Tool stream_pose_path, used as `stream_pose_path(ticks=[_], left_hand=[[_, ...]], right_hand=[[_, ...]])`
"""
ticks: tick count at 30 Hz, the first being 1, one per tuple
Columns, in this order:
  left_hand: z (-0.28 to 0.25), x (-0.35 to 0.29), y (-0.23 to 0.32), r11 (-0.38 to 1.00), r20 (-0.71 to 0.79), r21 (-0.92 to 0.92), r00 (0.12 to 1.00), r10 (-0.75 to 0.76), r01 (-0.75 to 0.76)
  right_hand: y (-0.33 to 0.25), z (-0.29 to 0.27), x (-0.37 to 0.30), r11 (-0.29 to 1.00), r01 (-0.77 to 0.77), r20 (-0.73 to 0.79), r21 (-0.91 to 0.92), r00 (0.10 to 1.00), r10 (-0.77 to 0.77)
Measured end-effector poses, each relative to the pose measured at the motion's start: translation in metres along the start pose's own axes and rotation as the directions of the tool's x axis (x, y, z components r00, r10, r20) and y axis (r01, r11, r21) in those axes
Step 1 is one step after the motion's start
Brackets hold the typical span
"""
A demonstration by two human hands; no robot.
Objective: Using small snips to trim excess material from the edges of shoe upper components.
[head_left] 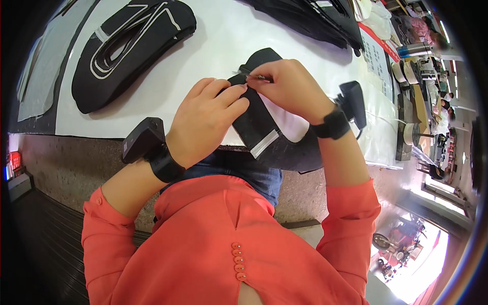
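Observation:
A black padded fabric piece (257, 121) lies bent over the table's near edge, with a short white strip (265, 145) across its lower part. My left hand (206, 119) is closed on its upper left side, fingers curled over the fabric. Just right of those fingertips, my right hand (292, 86) is closed around a small dark metal tool that looks like thread snips (260, 78). Its thin tip reaches the fabric close to the left fingers. Most of the tool is hidden in my right hand.
A stack of black pieces with white lines (132, 48) lies on the white table (203, 56) at the far left. More black fabric (315, 23) is heaped at the back. At right stand a metal flask (414, 50) and white rolls (409, 133). People are visible beyond.

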State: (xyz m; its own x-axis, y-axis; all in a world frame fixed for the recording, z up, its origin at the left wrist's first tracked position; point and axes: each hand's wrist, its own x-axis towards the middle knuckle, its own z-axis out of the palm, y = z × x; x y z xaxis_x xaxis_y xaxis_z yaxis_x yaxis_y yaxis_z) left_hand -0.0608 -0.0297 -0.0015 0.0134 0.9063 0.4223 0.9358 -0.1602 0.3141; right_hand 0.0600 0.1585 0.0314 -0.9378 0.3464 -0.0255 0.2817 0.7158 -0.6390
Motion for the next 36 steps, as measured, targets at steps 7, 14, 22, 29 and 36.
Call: stream_pose_path(ticks=[7, 14, 22, 29, 36], left_hand=[[0.002, 0.002, 0.002, 1.000, 0.011, 0.027, 1.000, -0.002, 0.001], [0.000, 0.002, -0.001, 1.000, 0.021, -0.007, 1.000, -0.017, 0.017], [-0.002, 0.006, 0.000, 1.000, 0.038, 0.000, 0.999, -0.022, 0.022], [-0.003, 0.007, 0.000, 0.999, 0.051, -0.004, 0.998, -0.032, 0.033], [-0.004, 0.010, 0.001, 0.999, 0.036, -0.005, 0.999, -0.036, 0.037]], right_hand=[[0.008, -0.027, -0.040, 0.981, 0.016, -0.138, -0.195, 0.989, -0.044], [-0.014, -0.017, -0.079, 0.917, 0.082, -0.228, -0.390, 0.956, -0.182], [-0.019, 0.027, -0.103, 0.949, 0.017, -0.230, -0.313, 0.969, -0.093], [-0.018, 0.028, -0.103, 0.955, 0.004, -0.233, -0.296, 0.970, -0.076], [-0.030, 0.018, -0.097, 0.942, -0.025, -0.095, -0.335, 0.995, -0.007]])
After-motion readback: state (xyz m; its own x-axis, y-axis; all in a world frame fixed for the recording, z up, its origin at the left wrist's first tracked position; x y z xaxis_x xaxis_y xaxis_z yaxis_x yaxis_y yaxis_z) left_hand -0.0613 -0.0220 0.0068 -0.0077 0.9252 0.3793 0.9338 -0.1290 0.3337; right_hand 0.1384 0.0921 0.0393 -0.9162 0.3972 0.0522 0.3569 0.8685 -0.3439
